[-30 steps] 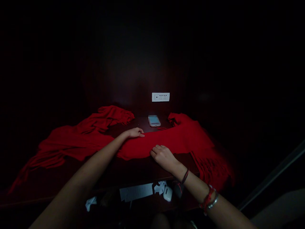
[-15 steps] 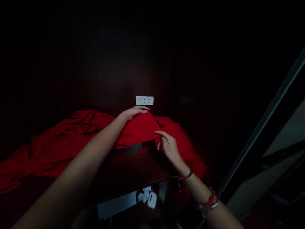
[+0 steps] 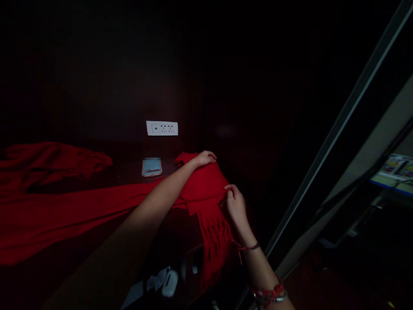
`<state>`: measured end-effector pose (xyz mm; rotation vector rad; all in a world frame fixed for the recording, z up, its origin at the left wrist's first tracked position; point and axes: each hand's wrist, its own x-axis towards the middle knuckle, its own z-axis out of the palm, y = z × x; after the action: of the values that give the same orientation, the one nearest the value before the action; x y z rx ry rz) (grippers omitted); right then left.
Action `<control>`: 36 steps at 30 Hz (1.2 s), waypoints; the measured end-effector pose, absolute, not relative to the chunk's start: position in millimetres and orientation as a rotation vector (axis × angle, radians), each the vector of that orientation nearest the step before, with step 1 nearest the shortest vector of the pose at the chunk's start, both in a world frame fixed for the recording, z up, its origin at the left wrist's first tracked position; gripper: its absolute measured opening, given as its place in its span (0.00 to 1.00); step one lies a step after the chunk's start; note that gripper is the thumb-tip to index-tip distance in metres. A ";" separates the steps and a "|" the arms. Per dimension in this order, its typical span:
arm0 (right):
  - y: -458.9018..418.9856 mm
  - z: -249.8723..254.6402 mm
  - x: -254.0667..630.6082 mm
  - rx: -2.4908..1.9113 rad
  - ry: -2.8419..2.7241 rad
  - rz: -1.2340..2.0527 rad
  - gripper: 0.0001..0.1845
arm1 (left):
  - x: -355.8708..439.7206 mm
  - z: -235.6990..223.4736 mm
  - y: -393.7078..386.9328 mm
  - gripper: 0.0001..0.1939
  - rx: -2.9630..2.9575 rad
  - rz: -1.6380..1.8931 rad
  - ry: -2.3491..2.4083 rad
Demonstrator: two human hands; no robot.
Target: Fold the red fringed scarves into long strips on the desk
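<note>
A red scarf [image 3: 203, 185] with a long fringe lies folded at the right end of a dark wooden surface, and its fringe hangs over the front edge. My left hand [image 3: 206, 158] is closed on the scarf's far edge, its fingertips partly hidden. At the near right corner, my right hand [image 3: 235, 204] pinches the cloth between thumb and fingers. From the fold, a long band of the same red cloth runs left under my left forearm. More bunched red cloth [image 3: 64, 161] lies at the back left.
A phone [image 3: 152, 168] lies behind the scarf, below a white wall socket [image 3: 162, 128]. An open compartment under the surface holds a white earphone case [image 3: 169, 283] and crumpled paper [image 3: 157, 279]. A metal-edged frame [image 3: 335, 125] slants up on the right.
Both hands have brought the scarf's end rightward and laid it down over the surface. The phone has come into sight, and the view has turned right.
</note>
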<state>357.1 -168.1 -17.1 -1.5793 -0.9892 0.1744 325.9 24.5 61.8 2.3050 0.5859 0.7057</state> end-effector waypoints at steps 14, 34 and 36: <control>-181.0 8.0 324.5 -1.999 -1.456 -0.411 0.13 | 166.1 53.7 -12.5 0.18 3.095 0.642 0.432; -72.1 -6.3 205.7 -1.580 -2.172 -0.379 0.21 | -79.7 12.3 -28.3 0.30 3.085 0.257 1.317; -72.5 -9.3 211.6 -1.617 -2.109 -0.405 0.21 | -96.7 16.4 -25.6 0.28 3.055 0.220 1.444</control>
<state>211.6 -72.5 -9.3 -1.6168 -2.1088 -0.4052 -96.7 -25.6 16.4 3.0551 1.4443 0.2203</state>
